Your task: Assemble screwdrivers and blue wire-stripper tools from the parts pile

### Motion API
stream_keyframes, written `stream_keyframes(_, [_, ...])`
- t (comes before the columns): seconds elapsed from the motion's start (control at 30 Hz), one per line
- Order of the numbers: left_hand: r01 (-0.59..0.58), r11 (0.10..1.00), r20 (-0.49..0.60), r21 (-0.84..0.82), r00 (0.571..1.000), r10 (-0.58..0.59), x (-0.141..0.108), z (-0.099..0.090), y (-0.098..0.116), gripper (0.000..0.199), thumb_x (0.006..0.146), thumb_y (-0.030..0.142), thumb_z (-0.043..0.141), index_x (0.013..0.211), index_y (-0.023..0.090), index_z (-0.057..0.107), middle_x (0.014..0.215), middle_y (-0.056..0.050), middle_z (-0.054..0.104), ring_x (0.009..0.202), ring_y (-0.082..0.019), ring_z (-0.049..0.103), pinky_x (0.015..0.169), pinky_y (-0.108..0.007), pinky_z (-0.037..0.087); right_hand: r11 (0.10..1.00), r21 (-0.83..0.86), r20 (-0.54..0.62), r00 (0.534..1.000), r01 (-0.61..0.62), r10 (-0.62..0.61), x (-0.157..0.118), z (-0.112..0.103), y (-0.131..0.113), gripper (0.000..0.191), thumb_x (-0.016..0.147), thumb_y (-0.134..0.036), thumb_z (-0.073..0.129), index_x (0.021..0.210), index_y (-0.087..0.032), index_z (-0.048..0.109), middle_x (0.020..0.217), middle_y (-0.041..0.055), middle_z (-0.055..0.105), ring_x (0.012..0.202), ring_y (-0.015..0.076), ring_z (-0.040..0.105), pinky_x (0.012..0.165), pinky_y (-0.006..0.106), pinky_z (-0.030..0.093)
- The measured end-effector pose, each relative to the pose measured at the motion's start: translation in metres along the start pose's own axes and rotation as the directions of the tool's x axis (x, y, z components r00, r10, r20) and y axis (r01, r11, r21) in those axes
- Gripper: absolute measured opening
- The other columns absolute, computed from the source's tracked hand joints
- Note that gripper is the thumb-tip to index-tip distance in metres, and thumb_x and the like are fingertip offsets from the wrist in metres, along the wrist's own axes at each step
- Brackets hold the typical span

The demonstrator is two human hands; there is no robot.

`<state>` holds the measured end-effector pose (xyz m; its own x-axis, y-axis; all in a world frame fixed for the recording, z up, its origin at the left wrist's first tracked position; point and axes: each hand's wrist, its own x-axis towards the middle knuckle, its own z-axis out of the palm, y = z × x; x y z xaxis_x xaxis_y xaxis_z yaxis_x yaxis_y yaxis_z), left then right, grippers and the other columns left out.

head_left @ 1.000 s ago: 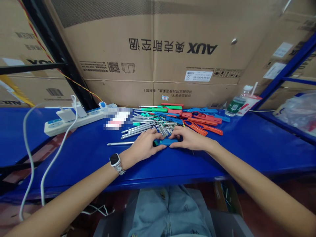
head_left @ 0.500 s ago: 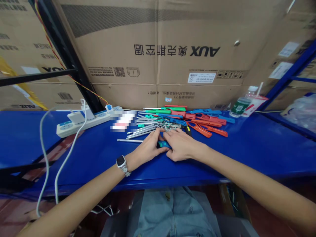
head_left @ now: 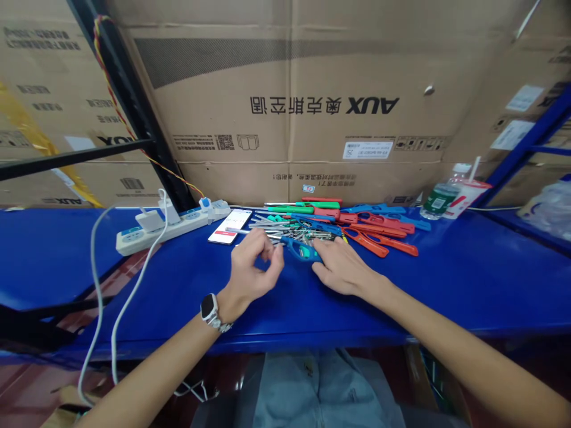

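A blue long-reach lighter (head_left: 298,249) with a teal trigger and a thin metal tube lies nearly level over the table. My right hand (head_left: 344,266) is closed around the rear of its handle. Close to the front of the handle, my left hand (head_left: 253,264) has curled fingers with thumb and forefinger drawn together; whatever is between them is too small to make out. Behind both hands is a heap with orange-red lighter handle shells (head_left: 370,244), a green lighter (head_left: 292,209), metal tubes (head_left: 270,224) and small metal parts (head_left: 312,235).
A phone (head_left: 229,227) lies left of the heap, beside a white power strip (head_left: 178,223) with plugs and hanging cables. A green-labelled bottle (head_left: 439,201) and a cup with a straw (head_left: 466,196) stand at the right. A large cardboard box (head_left: 321,59) forms the back wall.
My left hand has drawn off the lighter toward the left, exposing its handle and trigger. My right hand keeps the handle. The lighter's tube now points up and to the left.
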<state>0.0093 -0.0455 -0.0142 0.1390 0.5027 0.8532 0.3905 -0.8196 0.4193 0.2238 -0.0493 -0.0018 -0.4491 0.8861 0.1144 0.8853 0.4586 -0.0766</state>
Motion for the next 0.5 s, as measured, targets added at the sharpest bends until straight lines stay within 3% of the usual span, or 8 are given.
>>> stream_keyframes(0.07, [0.271, 0.959, 0.059, -0.084, 0.962, -0.267, 0.001, 0.003, 0.002, 0.042, 0.095, 0.033, 0.059, 0.059, 0.021, 0.04, 0.055, 0.004, 0.044, 0.053, -0.012, 0.042, 0.055, -0.027, 0.038, 0.992, 0.087, -0.023, 0.995, -0.092, 0.095, -0.002, -0.001, -0.001, 0.022, 0.094, -0.026, 0.041, 0.106, -0.016, 0.056, 0.1, 0.0131, 0.074, 0.089, 0.0278, 0.066, 0.077, 0.036, 0.037])
stream_keyframes(0.13, [0.54, 0.826, 0.223, -0.159, 0.835, -0.503, 0.004, 0.013, 0.003, 0.039, 0.095, 0.048, 0.059, 0.069, 0.019, 0.054, 0.068, 0.001, 0.06, 0.063, -0.014, 0.055, 0.062, -0.028, 0.045, 0.97, 0.173, -0.017, 0.985, -0.169, 0.174, -0.001, 0.002, -0.006, 0.023, 0.095, -0.028, 0.04, 0.109, -0.016, 0.054, 0.101, 0.0137, 0.074, 0.089, 0.0282, 0.067, 0.071, 0.034, 0.036])
stream_keyframes(0.2, [0.666, 0.7, 0.331, -0.258, 0.742, -0.583, 0.01, 0.029, 0.003, 0.039, 0.092, 0.056, 0.061, 0.081, 0.018, 0.061, 0.09, -0.005, 0.07, 0.087, -0.02, 0.065, 0.077, -0.032, 0.052, 0.952, 0.231, 0.001, 0.979, -0.199, 0.204, 0.002, 0.006, -0.014, 0.027, 0.095, -0.03, 0.04, 0.114, -0.015, 0.052, 0.103, 0.0155, 0.074, 0.091, 0.0295, 0.069, 0.069, 0.034, 0.036])
stream_keyframes(0.3, [0.725, 0.496, 0.286, -0.478, 0.662, -0.693, 0.023, 0.055, 0.003, 0.042, 0.093, 0.059, 0.057, 0.082, 0.018, 0.058, 0.09, -0.007, 0.071, 0.091, -0.021, 0.068, 0.086, -0.036, 0.053, 0.948, 0.265, 0.008, 0.983, -0.177, 0.181, 0.008, 0.014, -0.029, 0.041, 0.097, -0.034, 0.04, 0.13, -0.011, 0.046, 0.102, 0.0171, 0.074, 0.091, 0.0318, 0.07, 0.07, 0.036, 0.039])
stream_keyframes(0.37, [0.742, 0.374, 0.33, -0.556, 0.61, -0.721, 0.031, 0.066, 0.002, 0.042, 0.095, 0.059, 0.055, 0.08, 0.02, 0.054, 0.082, -0.006, 0.07, 0.086, -0.021, 0.07, 0.081, -0.036, 0.055, 0.947, 0.271, 0.01, 0.985, -0.171, 0.175, 0.01, 0.017, -0.037, 0.052, 0.097, -0.036, 0.04, 0.14, -0.008, 0.038, 0.101, 0.0179, 0.074, 0.088, 0.0326, 0.07, 0.071, 0.037, 0.041])
stream_keyframes(0.43, [0.744, 0.325, 0.378, -0.584, 0.603, -0.703, 0.038, 0.066, -0.001, 0.041, 0.095, 0.057, 0.056, 0.078, 0.021, 0.049, 0.072, -0.002, 0.064, 0.077, -0.019, 0.069, 0.074, -0.034, 0.055, 0.951, 0.268, -0.01, 0.986, -0.156, 0.165, 0.009, 0.017, -0.041, 0.057, 0.097, -0.038, 0.042, 0.144, -0.007, 0.034, 0.103, 0.0188, 0.074, 0.089, 0.0324, 0.07, 0.074, 0.038, 0.043])
stream_keyframes(0.5, [0.74, 0.317, 0.413, -0.593, 0.617, -0.67, 0.044, 0.054, -0.006, 0.04, 0.095, 0.055, 0.06, 0.077, 0.021, 0.047, 0.063, 0.004, 0.053, 0.063, -0.014, 0.062, 0.066, -0.03, 0.053, 0.956, 0.276, -0.047, 0.993, -0.096, 0.113, 0.008, 0.015, -0.04, 0.053, 0.097, -0.044, 0.047, 0.138, -0.01, 0.044, 0.101, 0.017, 0.074, 0.089, 0.0309, 0.069, 0.078, 0.038, 0.044])
